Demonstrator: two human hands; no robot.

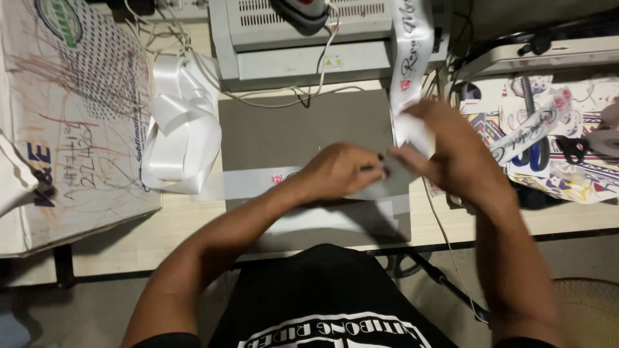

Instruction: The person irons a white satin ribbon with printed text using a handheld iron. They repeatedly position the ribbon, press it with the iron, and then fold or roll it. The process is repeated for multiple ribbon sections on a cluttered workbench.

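My left hand (338, 171) and my right hand (445, 138) meet over a grey flat pad (290, 132) on the table. Both pinch a white satin ribbon (411, 51) printed with script lettering and a small pink rose. The ribbon runs from the machine at the back down to my fingers. A second strip of white ribbon (248, 182) with a pink rose lies flat across the pad under my left wrist. My fingers cover the spot where the two strips meet.
A grey heat-press machine (290, 45) with cables stands behind the pad. A loose coil of plain white ribbon (184, 122) lies left of it. A scribbled cardboard box (71, 116) fills the far left. Printed sheets and black scissors (580, 148) lie at right.
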